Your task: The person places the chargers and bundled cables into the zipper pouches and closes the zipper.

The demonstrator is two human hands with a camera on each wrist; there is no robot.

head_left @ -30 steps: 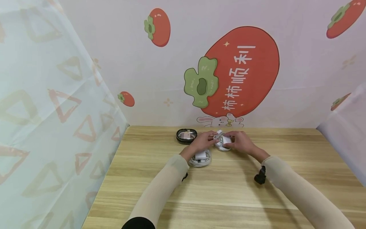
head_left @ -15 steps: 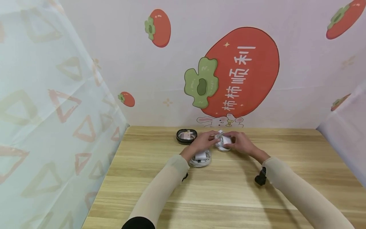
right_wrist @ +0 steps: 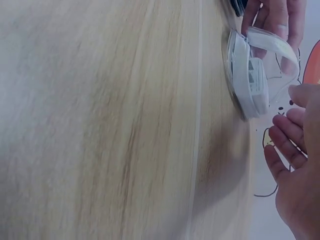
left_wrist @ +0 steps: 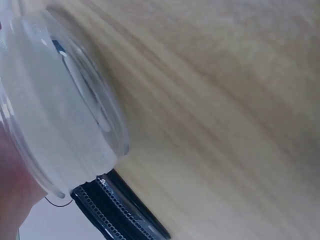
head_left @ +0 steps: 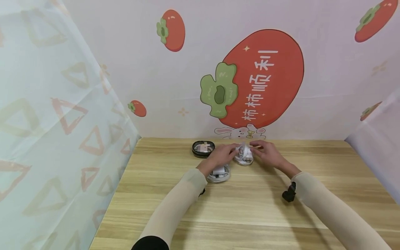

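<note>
A clear round case (head_left: 244, 159) with a white rim stands between my hands near the table's back edge. Its lid is raised, and a white charger plug with prongs shows inside in the right wrist view. My left hand (head_left: 220, 155) holds the lid flap from the left, the fingers partly behind the clear plastic. My right hand (head_left: 269, 155) is just right of the case, fingers loosely bent, with nothing in it. Under my left wrist lies another clear case (head_left: 219, 176) holding a white plug and coiled cable; it fills the left side of the left wrist view.
A black-rimmed zip case (head_left: 203, 149) with a pale plug inside sits left of my left hand. The wooden table (head_left: 250, 215) ends at a printed cloth backdrop (head_left: 175, 121), close behind the cases. More cloth hangs on both sides.
My right hand has drawn back a little to the right, off the case, uncovering the plug. My left hand stays at the lid, almost still.
</note>
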